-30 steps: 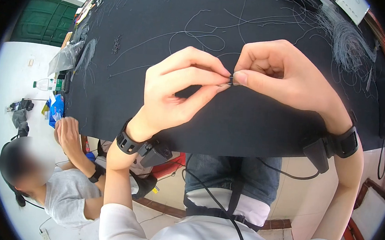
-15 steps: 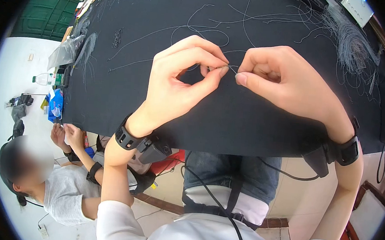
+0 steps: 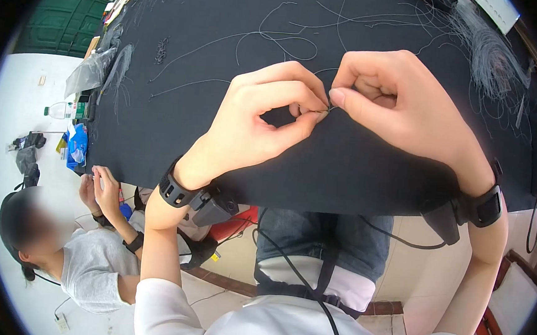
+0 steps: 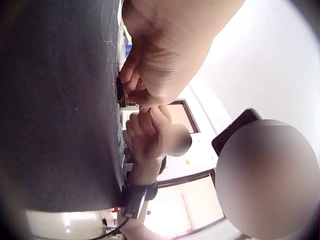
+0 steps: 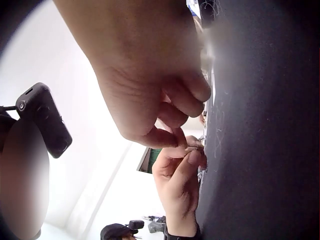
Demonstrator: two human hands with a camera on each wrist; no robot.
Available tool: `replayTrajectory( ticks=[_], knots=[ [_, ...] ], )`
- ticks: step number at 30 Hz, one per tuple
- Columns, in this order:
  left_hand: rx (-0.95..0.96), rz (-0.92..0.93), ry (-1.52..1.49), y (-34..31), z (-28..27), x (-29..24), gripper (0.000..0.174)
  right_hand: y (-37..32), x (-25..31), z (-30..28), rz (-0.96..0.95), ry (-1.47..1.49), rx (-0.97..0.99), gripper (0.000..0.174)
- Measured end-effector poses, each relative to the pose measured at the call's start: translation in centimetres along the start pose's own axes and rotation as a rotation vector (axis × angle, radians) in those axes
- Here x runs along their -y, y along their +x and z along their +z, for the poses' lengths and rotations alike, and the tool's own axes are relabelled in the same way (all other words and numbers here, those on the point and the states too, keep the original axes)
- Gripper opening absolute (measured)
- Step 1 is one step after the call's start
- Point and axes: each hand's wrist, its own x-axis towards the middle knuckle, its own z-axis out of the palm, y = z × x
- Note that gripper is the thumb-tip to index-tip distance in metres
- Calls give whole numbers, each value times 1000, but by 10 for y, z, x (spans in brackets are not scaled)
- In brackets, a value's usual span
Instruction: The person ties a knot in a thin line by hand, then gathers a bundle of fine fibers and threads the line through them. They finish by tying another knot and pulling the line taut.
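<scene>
Bottle [image 3: 57, 110] first, at the far left, then a crumpled clear bag [image 3: 88, 74] and a small dark clump [image 3: 161, 51] on the black tabletop [image 3: 280, 181]. Between those and the hands I see loose strands [image 3: 246, 34] in wide curves; one runs behind the left hand, and I can't tell whether it joins the piece being held.

The left hand [image 3: 253, 113] pinches the thin strand [image 3: 330, 108] between thumb and fingertips, its fingers arched. The strand is above the tabletop, where the two hands nearly meet; only a short bit shows, so I can't read its full length or whether it is knotted.

I judge it almost weightless: no drag for me to feel, so I'd go by sight. The loose curves suggest something pliable with some spring, likely to hold a bend and recoil if let go. It may be slick and could roll between the pads, so I'd take it close to the working point, flat between thumb and index pads, and keep the pull light in case it kinks or snaps.

The right hand [image 3: 397, 108] has its thumb against a curled index finger, apparently nipping the same strand, the other fingers folded in. Farther right, a large bundle [image 3: 496, 65] spreads in fine loops; I'd draw single strands from an end, since its middle would probably snag.
</scene>
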Motion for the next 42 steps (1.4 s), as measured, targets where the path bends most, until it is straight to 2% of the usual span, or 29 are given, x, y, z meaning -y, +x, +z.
replayTrajectory(
  ticks=[5,11,14,17,20,26,29,32,35,38,42],
  knots=[
    [0,56,-40,0,-1,0,10,2,-4,2,-5,-54,-79,14],
    [0,6,-128,-3,-6,0,13,3,-4,4,47,-40,-23,14],
    [-52,-20,-176,-5,-5,3,14,3,-4,8,48,-16,-4,15],
    [-183,-35,-200,-2,1,5,11,2,-2,9,45,6,17,15],
    [-198,-90,-139,-2,1,7,10,0,2,11,49,-7,33,15],
    [-120,-96,10,-2,4,5,10,-2,5,7,49,40,50,16],
    [-53,-50,45,-1,4,0,10,-2,-5,10,62,113,-18,17],
    [37,-104,6,-3,2,-5,8,0,-5,5,68,60,-41,18],
    [65,-71,-51,-4,1,-5,9,0,-8,5,70,18,-56,19],
    [-9,-28,-159,-4,4,1,10,0,-8,5,78,15,-67,19],
    [-22,-108,-249,-6,1,-1,10,0,-11,10,69,34,-90,19]
  ],
)
